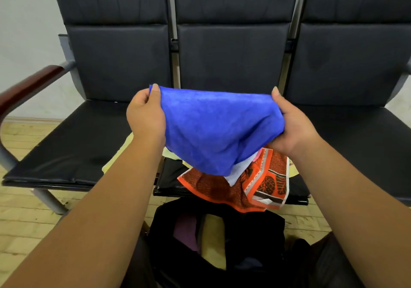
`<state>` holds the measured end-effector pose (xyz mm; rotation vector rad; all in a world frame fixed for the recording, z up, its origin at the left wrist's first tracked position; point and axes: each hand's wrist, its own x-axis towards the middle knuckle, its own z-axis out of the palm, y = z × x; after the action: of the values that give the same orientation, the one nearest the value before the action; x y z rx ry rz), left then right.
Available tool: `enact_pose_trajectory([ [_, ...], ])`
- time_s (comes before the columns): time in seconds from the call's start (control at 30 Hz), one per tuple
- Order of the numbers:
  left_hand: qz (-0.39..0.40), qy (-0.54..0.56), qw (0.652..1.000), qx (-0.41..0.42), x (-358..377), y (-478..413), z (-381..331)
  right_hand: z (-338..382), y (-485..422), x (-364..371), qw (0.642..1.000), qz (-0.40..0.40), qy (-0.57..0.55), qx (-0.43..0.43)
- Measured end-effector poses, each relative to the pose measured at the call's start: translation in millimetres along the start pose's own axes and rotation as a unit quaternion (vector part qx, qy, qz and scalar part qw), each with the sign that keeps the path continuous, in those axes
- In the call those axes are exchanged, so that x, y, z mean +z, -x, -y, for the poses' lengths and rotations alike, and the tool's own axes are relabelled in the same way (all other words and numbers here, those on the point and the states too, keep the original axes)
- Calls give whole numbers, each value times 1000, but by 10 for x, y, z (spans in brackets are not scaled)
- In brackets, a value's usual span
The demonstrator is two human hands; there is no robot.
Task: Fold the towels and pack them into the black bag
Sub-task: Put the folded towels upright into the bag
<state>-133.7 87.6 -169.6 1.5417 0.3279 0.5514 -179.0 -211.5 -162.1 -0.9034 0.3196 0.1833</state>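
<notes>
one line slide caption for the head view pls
Left hand and right hand hold a blue towel over an orange patterned towel on the bench, black bag open below.

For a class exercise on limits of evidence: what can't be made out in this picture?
Head view:
1. Fingers of the right hand: hidden under the blue towel.
2. Pale yellow cloth on the seat: mostly covered by the left forearm and towels.
3. Black bag contents: dark, partly blocked by forearms, cut off by the bottom edge.
</notes>
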Motion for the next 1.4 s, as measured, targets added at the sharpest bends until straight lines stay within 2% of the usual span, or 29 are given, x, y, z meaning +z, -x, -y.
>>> enact_pose_trajectory([
  [0.1, 7, 31, 999, -31, -8, 6, -7, 26, 18, 5, 998, 48, -34, 17],
  [0.27, 7, 21, 998, -57, -21, -3, 59, 10, -78, 55, 995, -36, -77, -47],
  [0.33, 12, 12, 998, -57, -23, -11, 72, 15, -81, 75, 995, -42, -65, -68],
  [0.4, 14, 11, 998, -56, -24, -16, 85, 11, -68, 71, 995, -49, -17, -84],
  [0.5, 17, 15, 998, -63, -33, -43, 122, -14, -64, 57, 982, -96, 117, -114],
  [0.53, 14, 6, 998, -62, -43, -55, 141, -19, -61, 60, 965, -127, 188, -133],
  [0.6, 7, -7, 998, -60, -68, -82, 184, -21, -56, 64, 909, -185, 338, -160],
  [0.63, 4, -13, 998, -60, -82, -102, 214, -31, -59, 52, 894, -196, 367, -168],
  [0.73, 3, -20, 997, -68, -84, -112, 229, -63, -79, 18, 914, -206, 314, -151],
  [0.77, 10, -11, 997, -76, -75, -109, 226, -71, -83, 17, 931, -184, 280, -146],
  [0.83, 31, 17, 995, -97, -56, -90, 193, -78, -78, 61, 968, -90, 185, -145],
  [0.9, 73, 87, 985, -128, -43, -64, 130, -57, -13, 136, 986, 7, 96, -134],
  [0.93, 107, 144, 971, -156, -35, -42, 94, -47, 29, 160, 989, 40, 70, -121],
  [1.0, 195, 253, 920, -226, -32, 31, -3, -52, 117, 188, 991, 90, 48, -84],
  [1.07, 277, 287, 882, -249, -28, 110, -88, -101, 164, 205, 987, 135, 64, -62],
  [1.2, 393, 248, 867, -182, 51, 271, -120, -247, 207, 337, 983, 155, 88, -50],
  [1.33, 400, 170, 892, -127, 172, 453, -80, -392, 139, 425, 979, 148, 131, -59],
  [1.4, 388, 153, 899, -135, 225, 502, -67, -419, 123, 456, 980, 140, 129, -55],
])
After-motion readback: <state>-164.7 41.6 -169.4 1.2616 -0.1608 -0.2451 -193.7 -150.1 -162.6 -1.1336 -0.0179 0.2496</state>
